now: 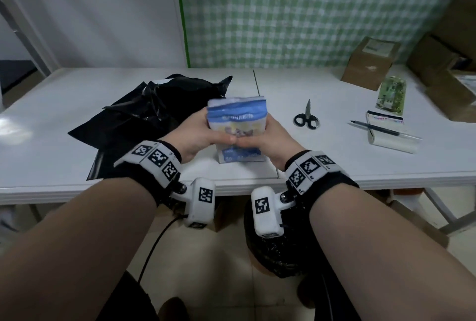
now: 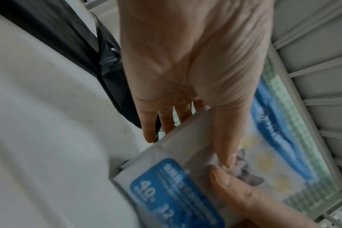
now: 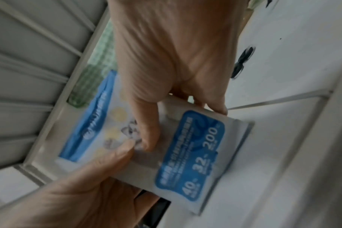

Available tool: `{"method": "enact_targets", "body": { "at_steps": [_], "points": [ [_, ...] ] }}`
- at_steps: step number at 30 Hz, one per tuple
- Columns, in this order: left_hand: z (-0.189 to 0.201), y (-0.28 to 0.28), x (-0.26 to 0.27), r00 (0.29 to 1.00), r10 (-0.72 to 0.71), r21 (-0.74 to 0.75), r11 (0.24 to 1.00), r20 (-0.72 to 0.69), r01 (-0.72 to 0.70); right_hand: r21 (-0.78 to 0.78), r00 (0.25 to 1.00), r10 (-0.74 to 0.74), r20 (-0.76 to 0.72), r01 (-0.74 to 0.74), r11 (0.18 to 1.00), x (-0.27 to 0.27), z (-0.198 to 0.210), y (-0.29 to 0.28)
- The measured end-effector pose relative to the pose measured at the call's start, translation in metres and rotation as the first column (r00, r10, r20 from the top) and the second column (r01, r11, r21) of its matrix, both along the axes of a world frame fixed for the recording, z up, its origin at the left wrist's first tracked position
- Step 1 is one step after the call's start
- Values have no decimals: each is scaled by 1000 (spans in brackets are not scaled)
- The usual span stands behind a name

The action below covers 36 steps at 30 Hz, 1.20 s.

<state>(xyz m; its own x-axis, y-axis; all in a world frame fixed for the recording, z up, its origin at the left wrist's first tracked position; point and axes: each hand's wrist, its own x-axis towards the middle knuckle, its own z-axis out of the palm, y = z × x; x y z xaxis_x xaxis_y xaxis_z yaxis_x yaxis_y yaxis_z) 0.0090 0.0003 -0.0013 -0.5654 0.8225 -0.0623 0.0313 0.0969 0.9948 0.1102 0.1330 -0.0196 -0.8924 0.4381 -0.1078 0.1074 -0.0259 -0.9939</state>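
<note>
The left grip (image 1: 197, 133) and the right grip (image 1: 266, 137) each clasp the blue-and-white pack (image 1: 235, 117) from its own side, thumbs meeting on the printed front, fingers curled behind; the pack stands upright near the front edge of the white counter (image 1: 64, 104), straight ahead at 12 o'clock, blur hiding whether its base touches. A crumpled black bag (image 1: 149, 112) lies at 9 o'clock of the pack; scissors (image 1: 307, 119) lie at 3 o'clock, a pen (image 1: 381, 130) across a notepad (image 1: 396, 144) farther that way, a cardboard box (image 1: 368, 66) at 2 o'clock.
</note>
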Motion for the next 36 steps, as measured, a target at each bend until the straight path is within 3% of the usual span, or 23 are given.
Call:
{"method": "enact_targets", "body": {
  "at_steps": [5, 13, 16, 19, 22, 26, 31, 36],
  "points": [
    [-14, 5, 3, 1000, -11, -52, 999, 29, 12, 29, 995, 16, 97, -19, 999, 3, -13, 5],
    [-7, 10, 2, 994, 104, -133, 985, -28, -107, 123, 980, -4, 197, -21, 992, 9, -1, 9],
    [5, 11, 4, 983, 182, -144, 974, 30, -176, 18, 973, 25, 230, -30, 999, 16, 11, 10],
    [19, 15, 8, 965, 244, -137, 964, 94, -230, -123, 983, 57, 174, -36, 992, 20, 25, 10],
    [33, 21, 13, 950, 275, -102, 960, 145, -262, -162, 994, -2, 108, 20, 987, 18, 39, 11],
    [49, 29, 19, 954, 167, -76, 985, 247, -153, -150, 992, -96, 87, 108, 983, 14, 50, 23],
    [50, 49, 5, 993, 63, -237, 971, 104, -37, -172, 959, -261, 106, 276, 946, 0, 48, 53],
    [36, 86, -33, 996, 89, -256, 963, 1, -85, -132, 888, -434, 153, 454, 881, -33, 43, 98]
  ]
}}
